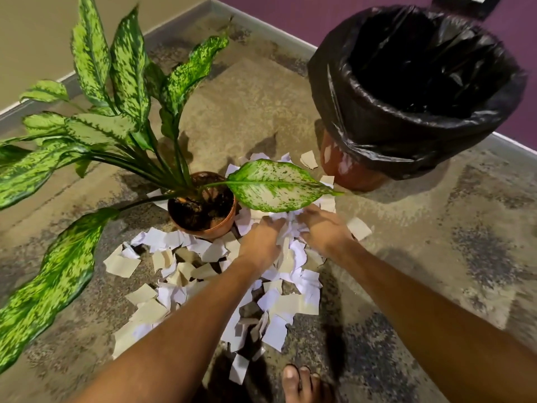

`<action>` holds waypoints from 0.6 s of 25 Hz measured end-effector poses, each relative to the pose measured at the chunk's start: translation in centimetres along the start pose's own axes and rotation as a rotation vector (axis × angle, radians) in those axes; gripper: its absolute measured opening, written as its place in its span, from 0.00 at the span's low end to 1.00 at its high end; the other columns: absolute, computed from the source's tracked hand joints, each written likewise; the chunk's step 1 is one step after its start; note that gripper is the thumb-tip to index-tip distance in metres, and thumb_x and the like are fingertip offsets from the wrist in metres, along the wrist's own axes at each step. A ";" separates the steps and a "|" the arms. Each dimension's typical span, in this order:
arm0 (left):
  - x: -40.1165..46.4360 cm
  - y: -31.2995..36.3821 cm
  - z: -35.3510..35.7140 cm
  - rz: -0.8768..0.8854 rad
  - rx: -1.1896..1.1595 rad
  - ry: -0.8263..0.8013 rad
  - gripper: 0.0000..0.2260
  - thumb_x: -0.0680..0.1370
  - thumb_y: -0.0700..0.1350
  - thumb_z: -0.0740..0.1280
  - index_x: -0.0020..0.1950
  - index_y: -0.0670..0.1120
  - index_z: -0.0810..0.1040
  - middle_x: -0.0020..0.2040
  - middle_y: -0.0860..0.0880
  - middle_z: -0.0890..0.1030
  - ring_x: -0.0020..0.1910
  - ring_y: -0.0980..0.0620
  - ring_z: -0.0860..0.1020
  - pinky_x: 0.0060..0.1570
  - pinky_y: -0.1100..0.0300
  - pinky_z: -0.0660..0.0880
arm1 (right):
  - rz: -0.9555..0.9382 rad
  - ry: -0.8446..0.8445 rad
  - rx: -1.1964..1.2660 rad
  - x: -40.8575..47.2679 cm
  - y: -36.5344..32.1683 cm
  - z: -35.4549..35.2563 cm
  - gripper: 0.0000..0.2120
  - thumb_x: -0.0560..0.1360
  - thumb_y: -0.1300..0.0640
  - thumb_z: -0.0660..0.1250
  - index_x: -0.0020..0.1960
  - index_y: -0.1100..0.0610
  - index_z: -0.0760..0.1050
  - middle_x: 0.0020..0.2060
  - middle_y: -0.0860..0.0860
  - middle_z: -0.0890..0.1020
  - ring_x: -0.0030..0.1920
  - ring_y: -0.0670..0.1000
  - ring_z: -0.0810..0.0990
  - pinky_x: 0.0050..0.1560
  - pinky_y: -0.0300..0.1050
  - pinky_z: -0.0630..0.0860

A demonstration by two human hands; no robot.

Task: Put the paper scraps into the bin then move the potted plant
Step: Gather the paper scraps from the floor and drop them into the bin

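White and beige paper scraps (186,274) lie scattered on the floor around and in front of the potted plant (203,210), a brown pot with long speckled green leaves. The bin (406,91), lined with a black bag, stands at the back right with its mouth wide. My left hand (261,242) and my right hand (322,228) reach into the heap just right of the pot, under a broad leaf. Both hands have fingers curled into the scraps, gathering a bunch between them.
The floor (436,242) is mottled concrete. A beige wall (35,39) runs along the back left and a purple wall (290,13) behind the bin. My bare foot (305,385) shows at the bottom edge, close to the nearest scraps.
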State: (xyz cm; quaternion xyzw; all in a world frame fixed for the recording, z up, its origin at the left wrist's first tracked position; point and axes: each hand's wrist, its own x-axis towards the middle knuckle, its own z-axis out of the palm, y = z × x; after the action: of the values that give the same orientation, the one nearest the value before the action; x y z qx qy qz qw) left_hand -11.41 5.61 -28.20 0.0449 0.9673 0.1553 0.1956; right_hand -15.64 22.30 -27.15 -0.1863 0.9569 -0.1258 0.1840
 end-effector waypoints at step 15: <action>-3.5 0.9 -2.4 -0.020 -0.094 0.061 0.16 0.76 0.46 0.65 0.63 0.45 0.74 0.59 0.43 0.76 0.57 0.41 0.76 0.47 0.53 0.74 | 0.136 -0.057 0.005 -6.5 2.7 -3.2 0.24 0.73 0.53 0.68 0.68 0.49 0.69 0.67 0.53 0.73 0.63 0.57 0.73 0.60 0.48 0.72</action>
State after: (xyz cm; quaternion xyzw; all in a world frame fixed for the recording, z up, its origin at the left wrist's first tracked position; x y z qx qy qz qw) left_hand -9.08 5.25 -24.51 0.0214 0.9648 0.2001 0.1695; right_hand -12.18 27.89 -23.17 -0.1237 0.9614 -0.1101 0.2196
